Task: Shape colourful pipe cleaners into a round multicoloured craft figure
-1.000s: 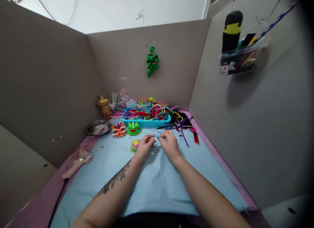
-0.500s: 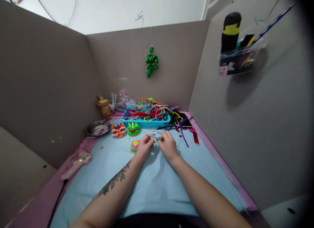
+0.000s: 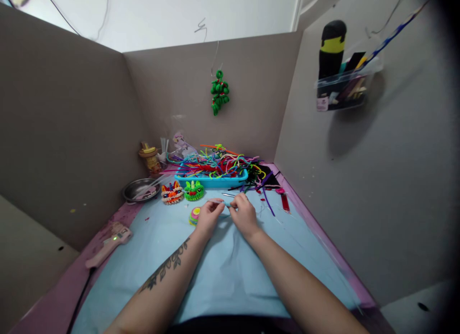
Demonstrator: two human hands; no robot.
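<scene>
Between my two hands is a small light-blue piece [image 3: 227,204] that looks like pipe cleaner; much of it is hidden by the fingers. My left hand [image 3: 210,216] pinches it from the left, thumb against fingers. From the right, my right hand [image 3: 244,214] has its fingertips closed on the same piece. Just beyond the fingers lies a thin silvery tool [image 3: 228,195], perhaps tweezers. A round coil [image 3: 194,216] in pink, green and yellow sits beside my left hand. Farther back stand a green animal-like figure [image 3: 194,190] and an orange one [image 3: 172,192], both of fuzzy material.
A blue tray [image 3: 212,182] heaped with colourful pipe cleaners [image 3: 219,164] stands at the back. Left are a metal bowl [image 3: 141,190] and a pink glue gun [image 3: 109,245] with a cord. Grey panels enclose the table; a clear bin [image 3: 345,92] hangs on the right one.
The fingers of my left hand have closed in more around the blue piece. The whole view has shifted slightly; the things on the table stay in place.
</scene>
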